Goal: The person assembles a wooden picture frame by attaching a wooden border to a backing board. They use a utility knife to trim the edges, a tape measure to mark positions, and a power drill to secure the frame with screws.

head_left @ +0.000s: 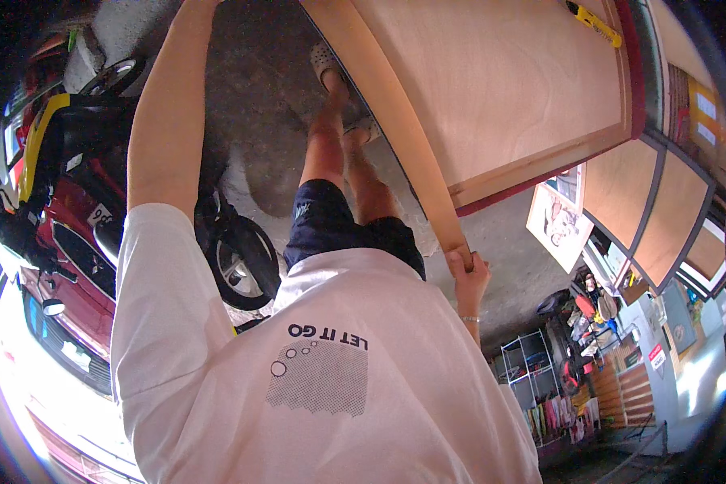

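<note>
Strip: a long, narrow wooden strip (415,153) runs from the top edge of the view down to the right hand; it looks bowed, though the lens may account for that.
Right grip: the right hand (469,278) clasps the strip's near end between thumb and fingers.
Left grip: the left arm (165,121) stretches past the top edge; the left hand is out of view, so I cannot tell what it grasps, if anything.
Board: a pale wooden board (508,89) with dark red edging lies just beside the strip; whether they touch, I cannot tell.
Cutter: a yellow cutter (595,26) rests on the board, near its red edge.
Step in hand: probably holding or positioning the strip alongside the board.
Next move: seems to call for a steady near end, with the far end kept clear of the cutter.
Floor: grey concrete (254,48) under the person's clogs (323,63).
Left side: a motorbike wheel (246,262) and a red car (77,234).
Right side: a picture (557,226) and a metal rack (528,359).
</note>
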Demonstrator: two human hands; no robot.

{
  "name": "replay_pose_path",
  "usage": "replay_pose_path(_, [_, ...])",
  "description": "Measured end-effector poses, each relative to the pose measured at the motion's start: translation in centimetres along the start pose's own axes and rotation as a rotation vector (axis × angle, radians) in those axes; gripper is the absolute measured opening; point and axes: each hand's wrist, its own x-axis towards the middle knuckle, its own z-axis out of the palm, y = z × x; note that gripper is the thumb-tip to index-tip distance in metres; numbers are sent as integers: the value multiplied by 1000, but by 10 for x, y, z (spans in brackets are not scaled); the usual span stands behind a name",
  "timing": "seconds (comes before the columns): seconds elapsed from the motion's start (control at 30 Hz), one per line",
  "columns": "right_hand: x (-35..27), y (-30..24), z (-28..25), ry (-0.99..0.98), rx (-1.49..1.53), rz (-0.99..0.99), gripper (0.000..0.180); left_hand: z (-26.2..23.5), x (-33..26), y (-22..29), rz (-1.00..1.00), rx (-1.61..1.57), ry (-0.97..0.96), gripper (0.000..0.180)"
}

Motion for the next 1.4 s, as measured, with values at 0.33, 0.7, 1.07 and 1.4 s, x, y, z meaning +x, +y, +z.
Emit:
replay_pose_path(0.33, [1,2,1,33,-32,-21,43,3,-4,4,7,-36,3,75])
replay_pose_path(0.7, [-1,5,-2,2,-22,-34,41,3,-1,1,46,-40,24,72])
replay_pose_path(1.07, [7,-4,5,-30,-36,12,42,4,-2,3,35,-61,9,69])
replay_pose_path(1.4, [45,18,56,-17,283,-8,34,123,-184,-60,-99,8,-350,84])
